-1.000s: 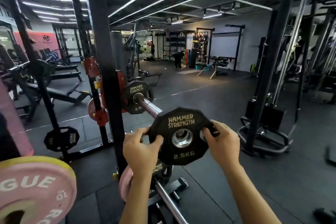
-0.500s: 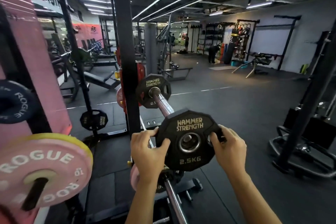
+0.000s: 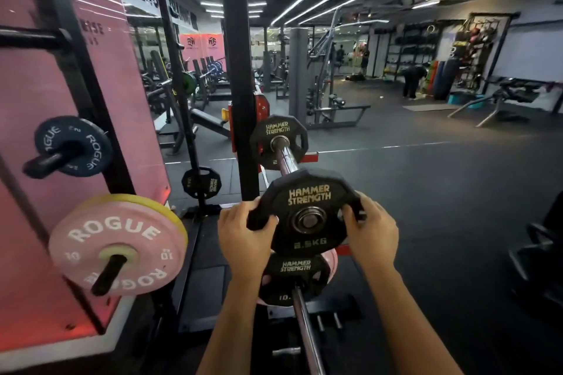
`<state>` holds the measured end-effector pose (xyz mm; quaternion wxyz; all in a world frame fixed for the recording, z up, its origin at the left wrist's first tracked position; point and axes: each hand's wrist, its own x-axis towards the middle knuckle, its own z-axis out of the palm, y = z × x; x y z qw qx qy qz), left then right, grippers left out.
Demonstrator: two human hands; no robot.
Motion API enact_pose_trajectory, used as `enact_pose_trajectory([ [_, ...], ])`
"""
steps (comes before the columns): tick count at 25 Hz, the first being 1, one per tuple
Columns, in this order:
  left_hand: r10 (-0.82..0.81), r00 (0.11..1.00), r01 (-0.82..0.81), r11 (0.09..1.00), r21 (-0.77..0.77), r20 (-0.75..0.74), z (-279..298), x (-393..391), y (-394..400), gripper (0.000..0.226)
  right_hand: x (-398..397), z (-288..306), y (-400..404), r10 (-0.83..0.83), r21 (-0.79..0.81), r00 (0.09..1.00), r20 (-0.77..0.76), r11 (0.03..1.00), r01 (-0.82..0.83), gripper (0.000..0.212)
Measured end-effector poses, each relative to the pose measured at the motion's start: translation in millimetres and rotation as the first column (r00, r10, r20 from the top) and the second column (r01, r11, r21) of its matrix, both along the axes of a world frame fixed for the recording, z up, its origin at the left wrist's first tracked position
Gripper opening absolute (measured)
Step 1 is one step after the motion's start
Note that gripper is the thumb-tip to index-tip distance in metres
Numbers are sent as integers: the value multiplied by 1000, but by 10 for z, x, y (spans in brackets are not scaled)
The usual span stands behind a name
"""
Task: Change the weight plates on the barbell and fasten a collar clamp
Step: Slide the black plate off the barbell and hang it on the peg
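Gym floor behind | 2.5 kg Hammer Strength plate [image 3: 307, 213] faced the camera on the barbell sleeve [image 3: 286, 160], its axis running away | left hand [image 3: 243, 237] and right hand [image 3: 373, 233] grasped its rim.

**Rubber plates, chrome bar**

The held plate [image 3: 307, 210] looks like matt black rubber with a shiny metal ring at the hole. The bar [image 3: 306, 329] is smooth polished steel, pretty glossy. The pink plate [image 3: 122, 245] has a dull rubbery face with a yellow rim. The floor [image 3: 426, 192] is dark matt rubber matting. The rack post [image 3: 236, 70] is matt black metal.
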<state>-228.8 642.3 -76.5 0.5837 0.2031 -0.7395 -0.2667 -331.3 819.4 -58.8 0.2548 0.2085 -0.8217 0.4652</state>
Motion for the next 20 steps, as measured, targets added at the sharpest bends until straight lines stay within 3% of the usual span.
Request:
enact_pose_trajectory([
  [6,-37,994,41,998,-44,106,45,242,77,45,-31,7,151,100,112,995,12,989,-101,48],
  [10,62,986,-57,998,-40,157,36,318,199,63,-21,-14,195,86,143,996,10,986,-86,72],
  [14,156,954,-168,986,26,256,26,287,236,81,-81,23,239,76,163,997,3,984,-75,82],
  [20,214,950,-216,976,-15,227,0,173,298,74,-187,7,249,112,168,994,-5,980,-110,90],
])
